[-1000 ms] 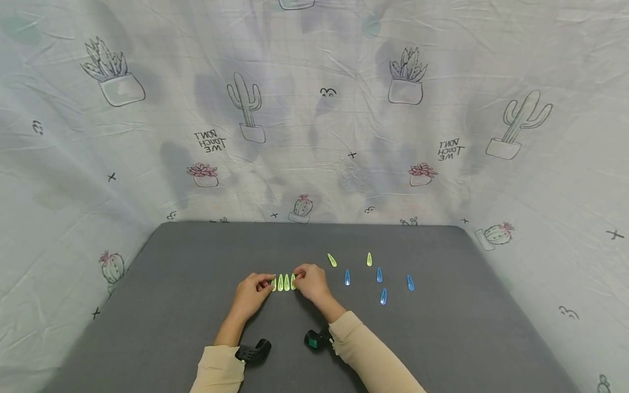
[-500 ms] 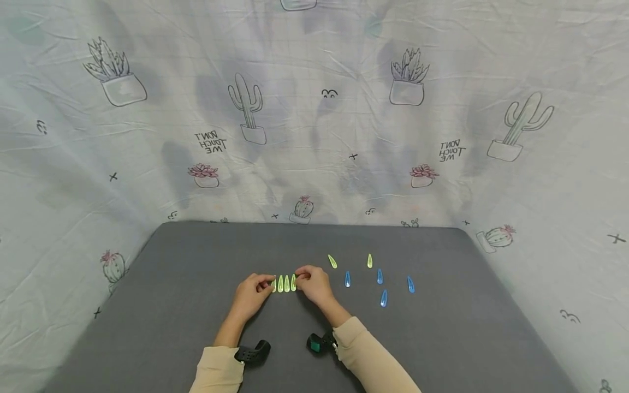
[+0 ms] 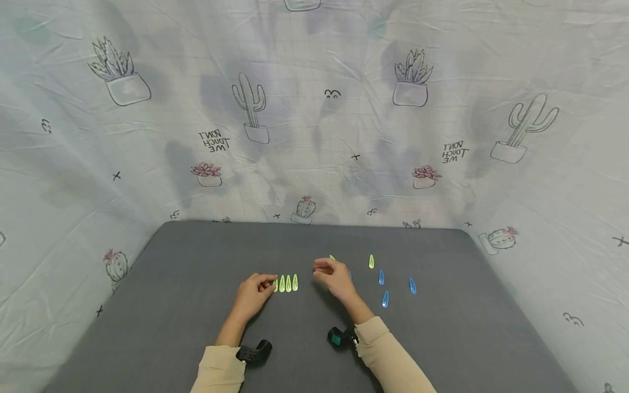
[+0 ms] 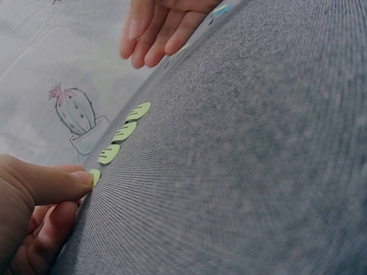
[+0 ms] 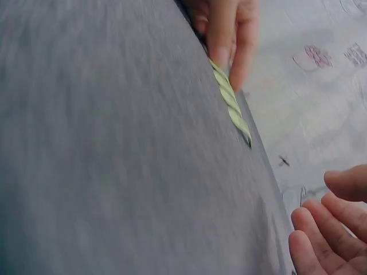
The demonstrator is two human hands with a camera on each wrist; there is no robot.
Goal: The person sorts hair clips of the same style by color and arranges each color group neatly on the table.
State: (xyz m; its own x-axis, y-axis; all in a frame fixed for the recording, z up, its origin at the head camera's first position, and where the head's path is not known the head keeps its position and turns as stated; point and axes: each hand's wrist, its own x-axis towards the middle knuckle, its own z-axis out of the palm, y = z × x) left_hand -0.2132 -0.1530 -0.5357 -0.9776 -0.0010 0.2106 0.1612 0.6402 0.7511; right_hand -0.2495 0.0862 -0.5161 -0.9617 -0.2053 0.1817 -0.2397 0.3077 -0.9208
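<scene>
Several yellow-green snap hair clips (image 3: pixel 288 283) lie upright in a short row on the grey table. At the row's left end my left hand (image 3: pixel 250 293) pinches the first green hair clip (image 4: pixel 96 177) between thumb and fingers, partly covering it. My right hand (image 3: pixel 339 277) is over the table to the right of the row, fingers loosely bent and holding nothing. It partly hides one green clip (image 3: pixel 332 256) and one blue clip (image 3: pixel 351 275) behind it. In the right wrist view the right fingers (image 5: pixel 330 229) are spread apart from the thumb.
Another green clip (image 3: pixel 371 261) and several blue hair clips (image 3: pixel 385 299) lie scattered on the right half of the grey table (image 3: pixel 196 256). A white cloth (image 3: pixel 314 125) printed with cacti hangs behind and around the table.
My right hand has let go of the green clip at the row's right end and moved right toward the scattered clips. My left hand stays at the left end.
</scene>
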